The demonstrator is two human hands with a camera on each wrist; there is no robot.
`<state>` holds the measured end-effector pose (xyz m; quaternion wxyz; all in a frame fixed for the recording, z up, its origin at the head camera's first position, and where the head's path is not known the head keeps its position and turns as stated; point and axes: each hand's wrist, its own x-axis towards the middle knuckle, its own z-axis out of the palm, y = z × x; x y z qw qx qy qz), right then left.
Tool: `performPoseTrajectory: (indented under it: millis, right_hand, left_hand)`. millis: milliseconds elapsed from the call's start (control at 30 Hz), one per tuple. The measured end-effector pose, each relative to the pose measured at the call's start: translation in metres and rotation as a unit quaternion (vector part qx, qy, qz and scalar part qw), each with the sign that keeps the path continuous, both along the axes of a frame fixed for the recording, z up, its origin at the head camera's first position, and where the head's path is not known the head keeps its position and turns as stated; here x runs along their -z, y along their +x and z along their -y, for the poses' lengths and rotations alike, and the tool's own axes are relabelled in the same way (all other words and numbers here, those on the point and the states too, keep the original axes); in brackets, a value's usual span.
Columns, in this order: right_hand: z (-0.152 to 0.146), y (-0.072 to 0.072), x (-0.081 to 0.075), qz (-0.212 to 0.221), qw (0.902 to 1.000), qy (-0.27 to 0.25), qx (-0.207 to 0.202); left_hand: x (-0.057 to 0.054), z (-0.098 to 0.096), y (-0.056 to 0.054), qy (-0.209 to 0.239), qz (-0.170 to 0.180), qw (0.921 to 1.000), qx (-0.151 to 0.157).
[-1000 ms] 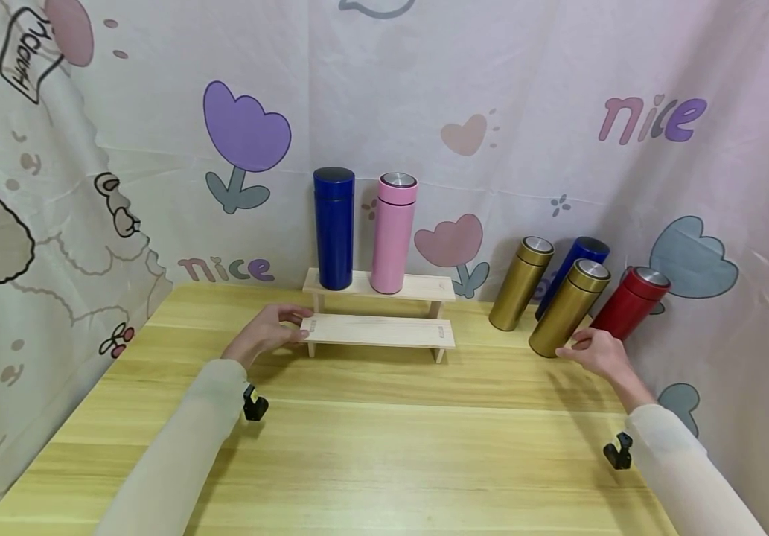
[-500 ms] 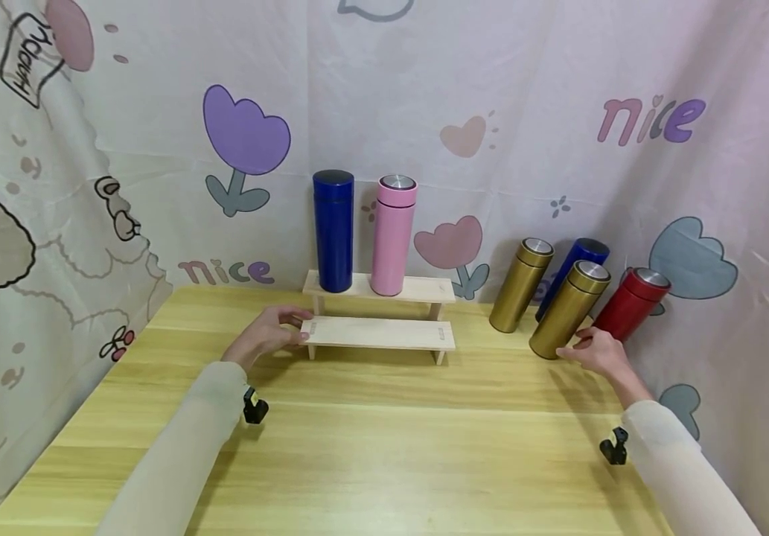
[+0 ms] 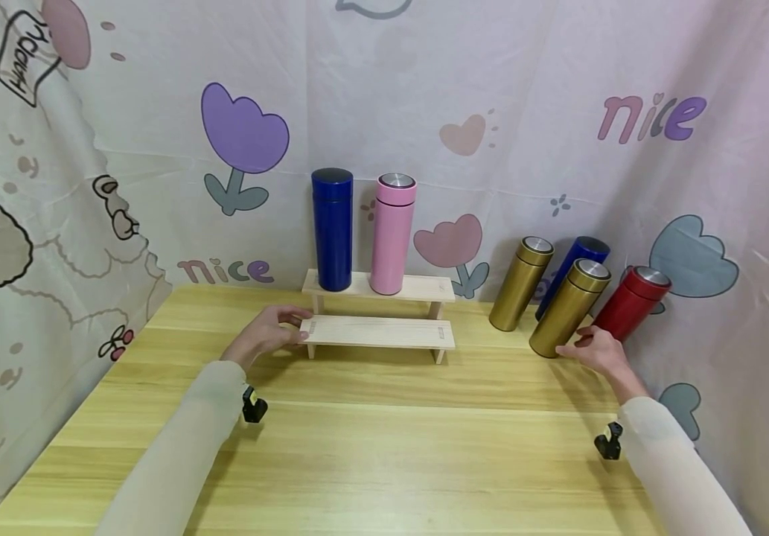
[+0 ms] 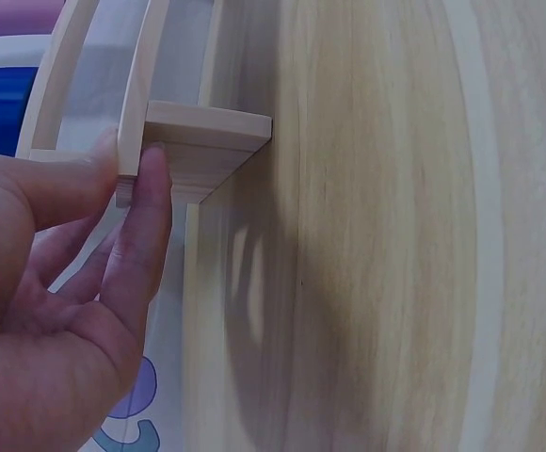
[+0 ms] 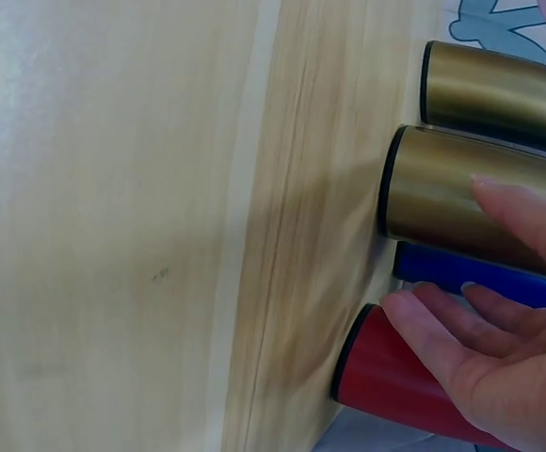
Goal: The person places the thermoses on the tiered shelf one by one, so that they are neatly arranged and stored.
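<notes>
My left hand point(image 3: 266, 333) is at the left end of a two-tier wooden display shelf point(image 3: 377, 331). In the left wrist view its thumb and a finger pinch the end of the lower board point(image 4: 134, 104). On the upper tier stand a blue thermos point(image 3: 333, 231) and a pink thermos point(image 3: 394, 238), both upright. My right hand point(image 3: 601, 353) is beside the front gold thermos point(image 3: 568, 309). Its thumb overlaps that thermos in the right wrist view, while the loosely bent fingers point(image 5: 433, 344) lie over the red thermos point(image 5: 386, 377) and the blue one point(image 5: 485, 271), leaving a gap to the gold body.
Another gold thermos point(image 3: 521, 283), a blue thermos point(image 3: 585, 253) and a red thermos point(image 3: 635, 298) stand clustered at the table's back right. A patterned cloth point(image 3: 371, 89) hangs behind and along the sides. The wooden table point(image 3: 384, 454) stretches out in front.
My right forearm has shifted slightly to the left, its hand staying beside the front gold thermos. The left hand, shelf and thermoses have not moved.
</notes>
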<state>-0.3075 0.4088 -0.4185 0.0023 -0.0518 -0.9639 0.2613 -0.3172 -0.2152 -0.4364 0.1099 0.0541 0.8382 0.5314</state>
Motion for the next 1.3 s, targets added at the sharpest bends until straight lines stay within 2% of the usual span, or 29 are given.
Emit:
performPoseTrajectory:
  millis: [667, 1300]
  right_hand:
    - [0.002, -0.004, 0.008, 0.026, 0.9992, -0.025, 0.019]
    - [0.008, -0.004, 0.015, 0.022, 0.9976, -0.054, 0.035]
  left_hand:
    - [-0.001, 0.0, 0.002, 0.002, -0.001, 1.0, -0.003]
    - [0.0, -0.001, 0.002, 0.003, -0.001, 1.0, -0.008]
